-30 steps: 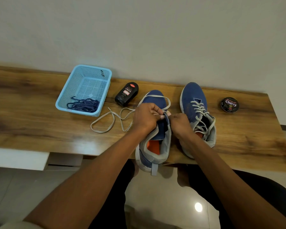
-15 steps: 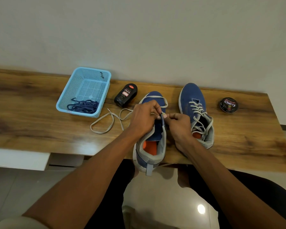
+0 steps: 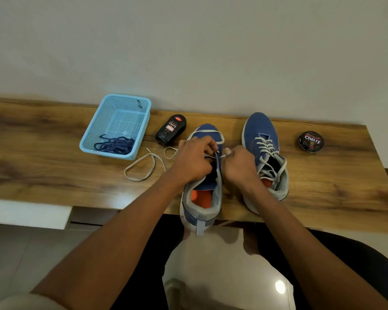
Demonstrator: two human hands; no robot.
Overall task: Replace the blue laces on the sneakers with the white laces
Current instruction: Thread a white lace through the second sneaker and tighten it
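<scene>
White flat lace (image 3: 141, 166) now runs from a loose loop left of centre, on the wooden bench (image 3: 43, 166), up over the toe of the blue mesh sneaker with grey collar (image 3: 203, 186) at frame centre. Compared with a second ago, my right hand (image 3: 239, 166) has moved up from the sneaker's side to the eyelet row and now has the lace tip pinched between thumb and forefinger. My judgement: the tip has just come through an eyelet, so the next pull can take up slack.

Grip state: my left hand (image 3: 194, 161) is curled narrowly, pinching the eyelet flap and lace on its side. My right hand pinches tightly on the white tip; the remaining fingers are folded.

Second blue sneaker (image 3: 263, 151), right of centre, already carries white lacing. Blue laces (image 3: 115, 145) lie in the light-blue perforated plastic basket (image 3: 99, 121), upper left. About half the task remains.
</scene>
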